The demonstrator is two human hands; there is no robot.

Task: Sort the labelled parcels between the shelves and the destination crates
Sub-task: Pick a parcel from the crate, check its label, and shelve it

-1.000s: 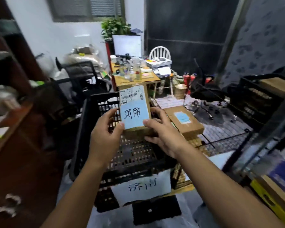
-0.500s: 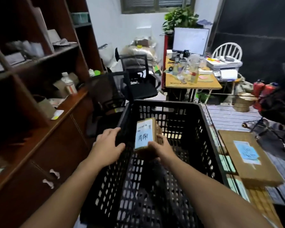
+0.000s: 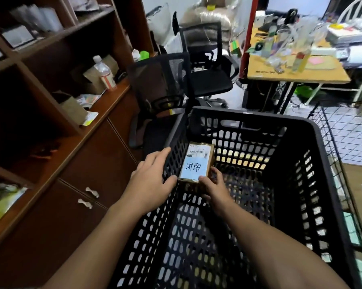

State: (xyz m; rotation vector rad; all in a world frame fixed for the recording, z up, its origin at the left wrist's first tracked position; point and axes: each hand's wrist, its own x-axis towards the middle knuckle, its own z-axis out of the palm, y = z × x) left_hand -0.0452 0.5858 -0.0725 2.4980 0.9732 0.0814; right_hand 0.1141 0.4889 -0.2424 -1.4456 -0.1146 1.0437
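While both forearms reach over the near edge of the black crate (image 3: 249, 116), the right hand (image 3: 215, 185) curls round the near right corner of the parcel (image 3: 196, 165), thumb on its blue label. The left hand (image 3: 153, 180) lies fairly flat over the crate's left rim, its thumb touching the parcel's near left corner, probably to steady it. The parcel is inside the crate beside the left wall, label up, likely so the destination stays readable; whether it rests on anything I cannot tell. I count one parcel in hand and one crate; farther off, wooden shelves (image 3: 50, 49) with one bottle (image 3: 105, 74), two black chairs and one desk (image 3: 296, 75).
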